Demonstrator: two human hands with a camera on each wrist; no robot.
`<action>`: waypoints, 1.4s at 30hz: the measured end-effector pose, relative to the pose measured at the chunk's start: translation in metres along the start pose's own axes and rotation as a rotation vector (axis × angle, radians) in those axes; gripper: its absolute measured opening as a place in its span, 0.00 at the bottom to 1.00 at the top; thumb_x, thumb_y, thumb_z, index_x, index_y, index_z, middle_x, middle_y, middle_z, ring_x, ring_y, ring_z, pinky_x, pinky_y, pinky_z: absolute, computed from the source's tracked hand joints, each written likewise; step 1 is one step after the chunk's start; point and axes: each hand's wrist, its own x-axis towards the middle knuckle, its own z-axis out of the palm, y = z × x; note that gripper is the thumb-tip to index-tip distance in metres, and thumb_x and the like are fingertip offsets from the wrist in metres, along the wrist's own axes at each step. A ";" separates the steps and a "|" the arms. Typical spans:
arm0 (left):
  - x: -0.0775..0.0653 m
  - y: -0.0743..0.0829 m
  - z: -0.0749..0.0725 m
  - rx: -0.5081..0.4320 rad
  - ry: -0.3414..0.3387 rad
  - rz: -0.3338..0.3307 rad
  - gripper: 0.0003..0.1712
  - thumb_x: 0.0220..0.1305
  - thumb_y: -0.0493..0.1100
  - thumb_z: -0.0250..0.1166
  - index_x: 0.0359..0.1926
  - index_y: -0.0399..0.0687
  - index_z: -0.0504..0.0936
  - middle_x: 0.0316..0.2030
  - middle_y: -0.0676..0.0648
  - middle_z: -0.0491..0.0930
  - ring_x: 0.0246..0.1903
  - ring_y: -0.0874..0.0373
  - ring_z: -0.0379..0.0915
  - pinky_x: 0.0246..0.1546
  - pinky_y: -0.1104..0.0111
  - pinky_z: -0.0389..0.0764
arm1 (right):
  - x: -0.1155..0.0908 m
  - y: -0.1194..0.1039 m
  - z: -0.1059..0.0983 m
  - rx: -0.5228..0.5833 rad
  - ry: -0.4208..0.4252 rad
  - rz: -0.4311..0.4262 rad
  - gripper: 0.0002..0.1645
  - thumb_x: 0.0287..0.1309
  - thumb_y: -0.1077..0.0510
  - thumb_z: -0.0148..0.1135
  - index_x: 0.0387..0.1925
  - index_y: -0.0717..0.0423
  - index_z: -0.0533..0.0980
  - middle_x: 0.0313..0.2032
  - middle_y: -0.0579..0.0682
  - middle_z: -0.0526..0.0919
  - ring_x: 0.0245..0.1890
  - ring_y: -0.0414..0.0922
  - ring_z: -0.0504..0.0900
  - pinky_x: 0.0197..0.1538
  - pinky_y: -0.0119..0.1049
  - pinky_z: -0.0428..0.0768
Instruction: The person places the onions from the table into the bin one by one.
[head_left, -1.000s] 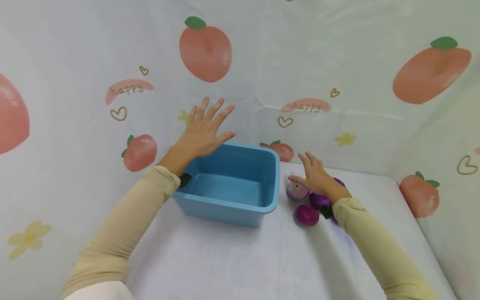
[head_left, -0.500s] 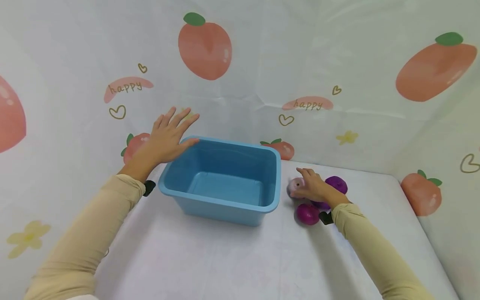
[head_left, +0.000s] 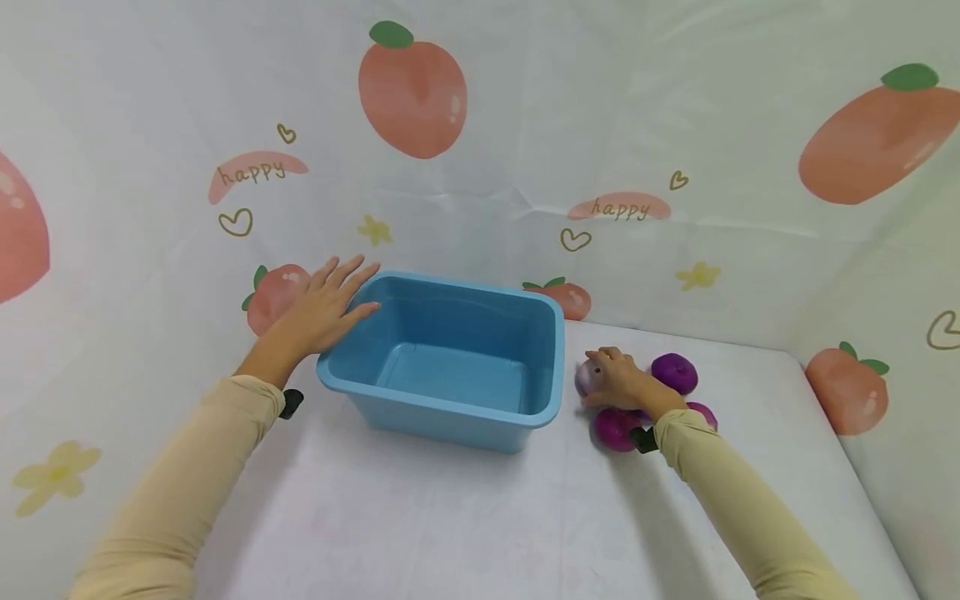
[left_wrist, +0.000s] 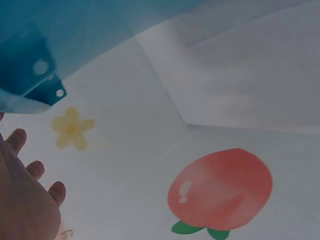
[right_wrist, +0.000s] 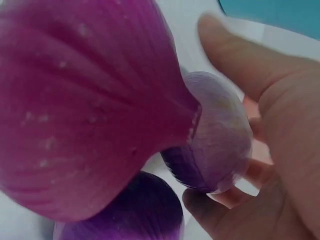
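Observation:
My right hand (head_left: 626, 385) is at a pale purple onion (head_left: 588, 378) right of the blue tub. Its fingers curl round the onion, while the thumb stands off a little in the right wrist view. That view also shows a magenta onion (right_wrist: 85, 115) close to the camera and a dark purple onion (right_wrist: 127, 212) below. My left hand (head_left: 318, 310) is at the left rim of the blue tub (head_left: 442, 404), fingers spread and straight, holding nothing. Whether it touches the rim I cannot tell.
Behind my right hand lies another purple onion (head_left: 674, 373), with a magenta one (head_left: 703, 412) partly hidden by the sleeve. The white-covered table (head_left: 420, 525) meets a patterned cloth backdrop (head_left: 495, 125) at the back and right side.
My left hand has moved left and down from above the tub to its left rim. My right hand has come down to the pale onion, its fingers curling round it.

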 end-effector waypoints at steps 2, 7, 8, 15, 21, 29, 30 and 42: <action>-0.001 -0.004 0.005 0.011 -0.016 -0.005 0.41 0.76 0.62 0.49 0.82 0.60 0.48 0.82 0.41 0.46 0.80 0.30 0.34 0.75 0.29 0.41 | 0.001 0.000 0.002 -0.010 -0.002 -0.013 0.57 0.52 0.47 0.77 0.75 0.64 0.59 0.71 0.74 0.60 0.68 0.77 0.64 0.66 0.70 0.71; -0.001 -0.008 0.013 0.010 -0.100 -0.036 0.42 0.76 0.62 0.48 0.83 0.58 0.45 0.83 0.44 0.43 0.80 0.30 0.30 0.76 0.30 0.38 | 0.002 0.000 0.006 -0.003 -0.026 -0.020 0.53 0.54 0.52 0.75 0.75 0.65 0.60 0.70 0.73 0.64 0.66 0.73 0.68 0.65 0.68 0.73; 0.000 -0.008 0.014 -0.001 -0.113 -0.043 0.42 0.76 0.61 0.49 0.83 0.57 0.45 0.83 0.44 0.42 0.80 0.30 0.29 0.76 0.30 0.37 | 0.002 0.000 0.006 0.003 -0.030 -0.013 0.52 0.55 0.52 0.75 0.75 0.64 0.60 0.70 0.72 0.64 0.66 0.73 0.68 0.65 0.67 0.74; 0.002 -0.007 0.016 -0.061 -0.129 -0.070 0.41 0.72 0.45 0.48 0.82 0.55 0.47 0.83 0.44 0.44 0.80 0.30 0.30 0.74 0.28 0.37 | 0.002 0.001 0.005 0.011 -0.008 -0.019 0.50 0.56 0.50 0.74 0.74 0.64 0.62 0.67 0.71 0.69 0.65 0.70 0.70 0.64 0.66 0.76; 0.001 -0.006 0.017 -0.076 -0.133 -0.081 0.41 0.71 0.43 0.46 0.83 0.55 0.45 0.83 0.45 0.43 0.80 0.30 0.30 0.75 0.29 0.37 | 0.001 0.003 -0.001 -0.027 0.092 -0.016 0.50 0.51 0.42 0.75 0.69 0.63 0.68 0.61 0.64 0.79 0.58 0.66 0.70 0.56 0.57 0.77; 0.002 -0.005 0.017 -0.079 -0.125 -0.090 0.41 0.72 0.44 0.46 0.83 0.57 0.44 0.83 0.45 0.42 0.80 0.30 0.30 0.74 0.28 0.37 | -0.006 0.001 -0.026 0.032 0.223 -0.068 0.51 0.50 0.45 0.77 0.68 0.67 0.68 0.61 0.66 0.79 0.59 0.63 0.72 0.57 0.55 0.67; 0.002 -0.005 0.017 -0.080 -0.127 -0.091 0.41 0.72 0.44 0.46 0.83 0.57 0.44 0.83 0.45 0.42 0.80 0.30 0.30 0.74 0.28 0.37 | -0.008 0.000 -0.030 0.043 0.236 -0.076 0.51 0.51 0.46 0.77 0.69 0.67 0.66 0.62 0.67 0.78 0.60 0.63 0.72 0.58 0.55 0.65; 0.000 -0.005 0.019 -0.090 -0.115 -0.092 0.42 0.72 0.44 0.47 0.83 0.57 0.44 0.83 0.46 0.42 0.80 0.30 0.30 0.74 0.28 0.36 | -0.024 -0.025 -0.077 0.166 0.478 -0.198 0.49 0.54 0.50 0.76 0.75 0.49 0.63 0.59 0.68 0.69 0.53 0.61 0.74 0.49 0.56 0.83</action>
